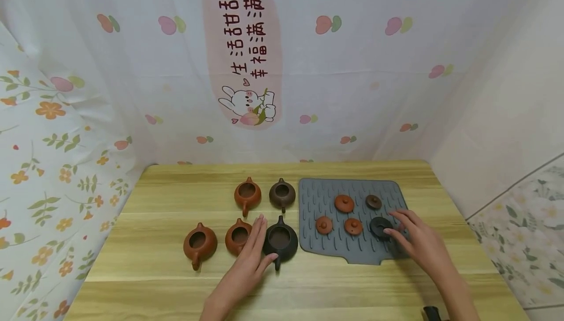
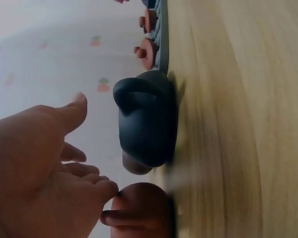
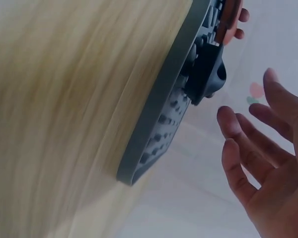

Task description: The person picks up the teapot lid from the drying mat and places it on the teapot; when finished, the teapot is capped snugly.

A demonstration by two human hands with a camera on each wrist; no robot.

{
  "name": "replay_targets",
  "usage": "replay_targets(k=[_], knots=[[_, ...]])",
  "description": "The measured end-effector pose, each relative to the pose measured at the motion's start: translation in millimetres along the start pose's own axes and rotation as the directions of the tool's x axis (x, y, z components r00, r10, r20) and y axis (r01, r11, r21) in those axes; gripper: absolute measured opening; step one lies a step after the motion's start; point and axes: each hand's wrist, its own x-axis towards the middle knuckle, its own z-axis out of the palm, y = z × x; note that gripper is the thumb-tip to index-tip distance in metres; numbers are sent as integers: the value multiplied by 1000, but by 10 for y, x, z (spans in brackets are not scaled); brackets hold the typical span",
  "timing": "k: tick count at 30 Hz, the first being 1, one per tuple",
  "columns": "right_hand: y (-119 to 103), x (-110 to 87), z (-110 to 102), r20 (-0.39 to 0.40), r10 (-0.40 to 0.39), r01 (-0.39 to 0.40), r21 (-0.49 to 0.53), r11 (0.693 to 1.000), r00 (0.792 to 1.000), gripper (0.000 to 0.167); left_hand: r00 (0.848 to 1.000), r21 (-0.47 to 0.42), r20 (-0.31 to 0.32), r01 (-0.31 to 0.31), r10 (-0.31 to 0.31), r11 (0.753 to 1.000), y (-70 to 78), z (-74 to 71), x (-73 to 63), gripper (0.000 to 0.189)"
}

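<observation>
My left hand [image 1: 247, 265], fingers straight, hovers at a lidless black teapot [image 1: 290, 248] and partly covers a small reddish-brown teapot [image 1: 232, 241] beside it. In the left wrist view, that hand holds nothing, and the black teapot's looped handle [image 2: 139, 85] faces me. My right hand [image 1: 424, 245] spreads its thumb and fingers around a black teapot lid [image 1: 377, 225] on a grey ribbed mat [image 1: 325, 190]. A gap shows between those fingers and the lid in the right wrist view.
Reddish-brown lids [image 1: 344, 203] and a dark brown lid [image 1: 374, 202] lie on the mat. More lidless teapots stand on the wooden table [image 1: 145, 242]: a reddish one [image 1: 208, 246] at left, another reddish one [image 1: 239, 198] and a dark brown one [image 1: 288, 196] behind. A patterned curtain [image 1: 374, 57] hangs at the back.
</observation>
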Motion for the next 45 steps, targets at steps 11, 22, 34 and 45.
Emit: replay_targets(k=[11,22,34,45], knots=[[-34,66,38,135,66,-67,4,998,989,44,980,-171,129,174,-153,970,232,-8,77,85],[-43,155,110,233,113,-111,-22,994,966,32,973,-189,116,217,-197,958,226,25,38,73],[-62,142,170,232,128,-130,-6,991,964,25,967,-105,156,219,-201,970,288,0,54,84],[-63,128,168,205,148,-153,9,988,968,25,975,-56,130,191,-183,980,293,4,46,84]])
